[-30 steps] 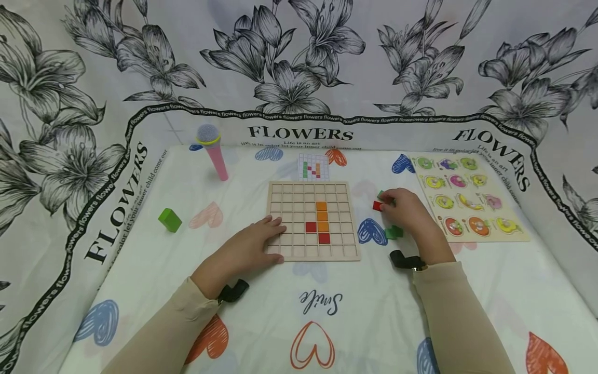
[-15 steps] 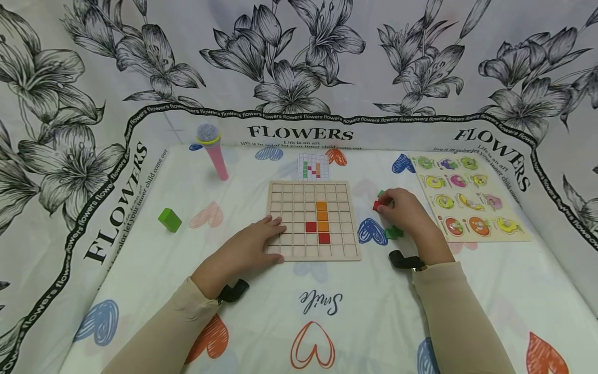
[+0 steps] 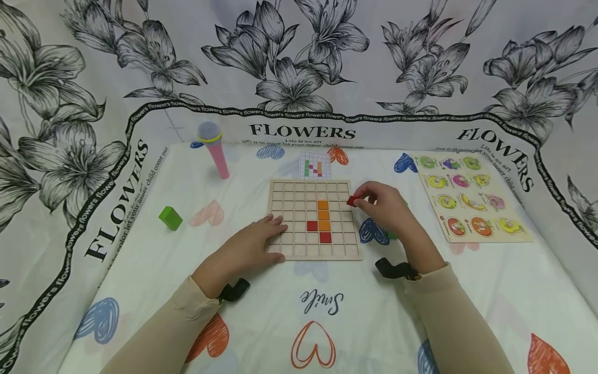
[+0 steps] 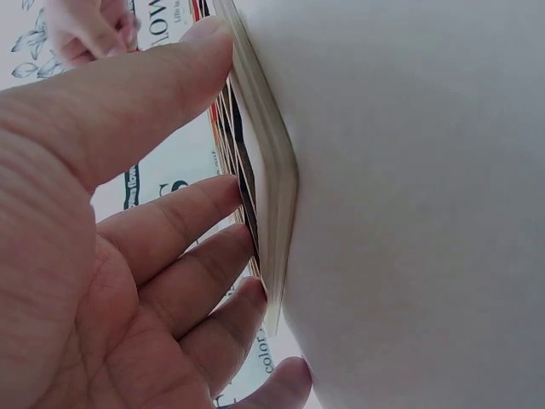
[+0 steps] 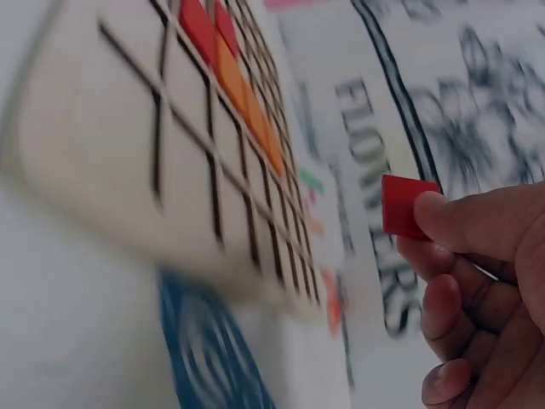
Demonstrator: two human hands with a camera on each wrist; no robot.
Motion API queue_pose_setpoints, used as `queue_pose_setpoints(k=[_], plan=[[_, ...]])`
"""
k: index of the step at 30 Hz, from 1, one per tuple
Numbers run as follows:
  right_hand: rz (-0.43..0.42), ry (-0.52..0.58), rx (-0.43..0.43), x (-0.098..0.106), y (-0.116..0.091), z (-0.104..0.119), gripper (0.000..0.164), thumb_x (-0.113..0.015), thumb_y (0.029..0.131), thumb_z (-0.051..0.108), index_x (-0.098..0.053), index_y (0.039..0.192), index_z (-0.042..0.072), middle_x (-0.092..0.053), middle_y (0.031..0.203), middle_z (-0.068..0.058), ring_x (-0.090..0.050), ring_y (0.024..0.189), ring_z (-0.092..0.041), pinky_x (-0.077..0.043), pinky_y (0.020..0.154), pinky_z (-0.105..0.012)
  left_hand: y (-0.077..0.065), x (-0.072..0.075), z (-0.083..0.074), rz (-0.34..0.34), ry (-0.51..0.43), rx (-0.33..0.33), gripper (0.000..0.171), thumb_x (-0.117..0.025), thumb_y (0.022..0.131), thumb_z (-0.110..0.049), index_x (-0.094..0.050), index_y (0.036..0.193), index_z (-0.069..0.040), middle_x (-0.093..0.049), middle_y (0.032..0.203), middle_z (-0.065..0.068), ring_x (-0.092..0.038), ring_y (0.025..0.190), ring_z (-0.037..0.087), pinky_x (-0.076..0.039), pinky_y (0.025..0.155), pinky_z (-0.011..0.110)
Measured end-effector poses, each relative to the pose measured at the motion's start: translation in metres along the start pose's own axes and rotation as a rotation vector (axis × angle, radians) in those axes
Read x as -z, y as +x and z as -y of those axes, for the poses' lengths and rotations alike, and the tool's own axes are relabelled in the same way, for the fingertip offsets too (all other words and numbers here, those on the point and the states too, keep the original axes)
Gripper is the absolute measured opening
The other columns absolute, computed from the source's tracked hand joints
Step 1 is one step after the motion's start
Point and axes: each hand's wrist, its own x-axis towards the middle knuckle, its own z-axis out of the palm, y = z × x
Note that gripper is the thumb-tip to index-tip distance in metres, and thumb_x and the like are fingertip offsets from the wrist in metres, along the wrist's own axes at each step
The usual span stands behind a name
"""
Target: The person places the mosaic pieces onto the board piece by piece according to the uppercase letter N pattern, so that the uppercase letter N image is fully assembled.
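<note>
My right hand (image 3: pixel 384 203) pinches a small red block (image 3: pixel 353 200) between thumb and fingertips, just off the right edge of a wooden grid board (image 3: pixel 289 200). In the right wrist view the red block (image 5: pixel 406 204) shows a flat square face. Three orange blocks (image 3: pixel 323 215) stand in a column on the board, with a red block (image 3: pixel 311 226) beside the lowest and another red block (image 3: pixel 325 237) below it. On the left, my left hand (image 3: pixel 247 246) rests its fingers and thumb against the board's edge. The left wrist view shows those fingertips touching the board's side (image 4: pixel 277 170).
A green block (image 3: pixel 170 218) lies to the left and a pink toy microphone (image 3: pixel 216 150) stands behind it. A small pattern card (image 3: pixel 315 165) touches the board's far edge. Partly hidden green pieces (image 3: pixel 391 235) lie by my right wrist. A fruit picture board (image 3: pixel 472 197) is at right.
My right hand has picked up the red block from the cloth and carried it left to the board's right edge. My left hand stays in place.
</note>
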Motion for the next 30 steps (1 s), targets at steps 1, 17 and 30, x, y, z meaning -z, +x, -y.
queue_pose_setpoints(k=[1,17,30], plan=[[0.015,0.001,0.026,-0.006,0.001,0.008,0.012,-0.073,0.105,0.017,-0.075,0.117,0.014,-0.072,0.11,-0.008,-0.057,0.097,-0.028,-0.05,0.077,-0.037,0.0,0.0,0.0,-0.001,0.002,-0.003,0.078,-0.087,0.095,-0.033,-0.054,0.163,-0.016,-0.039,0.177,0.004,-0.026,0.169,0.031,-0.03,0.133,0.061],[0.191,-0.024,0.1,-0.086,0.045,0.064,0.003,-0.07,0.107,0.021,-0.072,0.11,0.02,-0.072,0.103,0.001,-0.063,0.095,-0.023,-0.056,0.086,-0.037,0.002,0.001,0.001,-0.007,0.005,-0.017,0.078,-0.088,0.093,-0.035,-0.056,0.162,-0.015,-0.041,0.175,0.004,-0.028,0.168,0.032,-0.033,0.132,0.061],[0.252,-0.086,0.169,-0.087,0.038,0.063,0.004,-0.073,0.106,0.019,-0.075,0.109,0.019,-0.071,0.102,0.0,-0.061,0.089,-0.022,-0.055,0.084,-0.037,0.002,0.0,0.001,0.001,-0.004,-0.001,0.079,-0.089,0.093,-0.035,-0.055,0.162,-0.016,-0.04,0.176,0.003,-0.027,0.169,0.03,-0.031,0.133,0.06]])
